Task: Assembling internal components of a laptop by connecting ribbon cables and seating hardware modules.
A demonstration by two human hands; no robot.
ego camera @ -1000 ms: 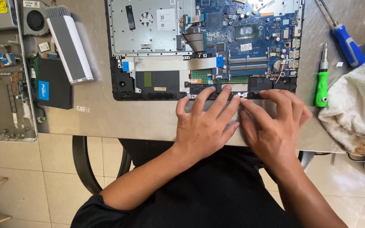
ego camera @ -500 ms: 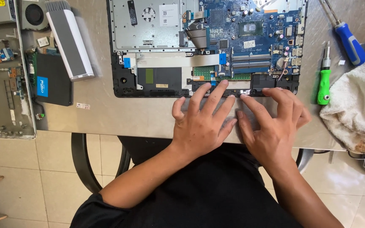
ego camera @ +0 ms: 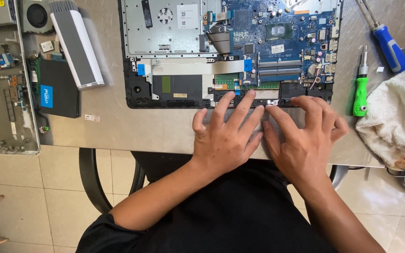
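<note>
While both hands lie flat and side by side on the counter (ego camera: 118,126), the thing they work on is the opened laptop base (ego camera: 230,51), which lies straight ahead of the fingertips, away from the person. Its long axis runs left to right, across the line of the forearms, and its near edge (ego camera: 226,104) is the part the fingers meet. The left hand (ego camera: 226,138) has its fingers spread apart and stretched forward, the longer tips resting on that near edge just beside the dark recess in the frame; they close on nothing. The right hand (ego camera: 303,140) also has its fingers apart, a little more curled, the tips touching the same edge further to the right, below the blue circuit board (ego camera: 282,33). Neither hand grips anything. The two hands are about equally near the edge, touching each other at the index fingers. A green screwdriver (ego camera: 361,89) lies just beside the right hand, a blue-handled screwdriver (ego camera: 390,47) and a white towel (ego camera: 397,112) beyond it. Well apart to the left lie a black drive (ego camera: 57,89) and a grey bar-shaped part (ego camera: 77,47).
</note>
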